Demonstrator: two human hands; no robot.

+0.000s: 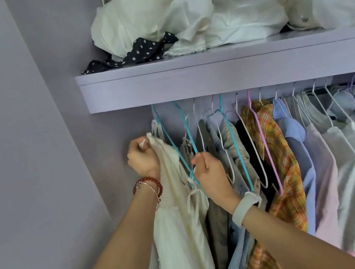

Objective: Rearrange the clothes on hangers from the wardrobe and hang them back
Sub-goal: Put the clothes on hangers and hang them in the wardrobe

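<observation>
1. A cream dress hangs at the left end of the wardrobe row, on a teal hanger.
2. The left hand has its grip closed on the dress's top edge.
3. The right hand has its grip curled around the teal hanger's lower wire.
4. Rightward hang a plaid shirt and pale shirts.
5. Above, the shelf carries heaped white fabric.
</observation>
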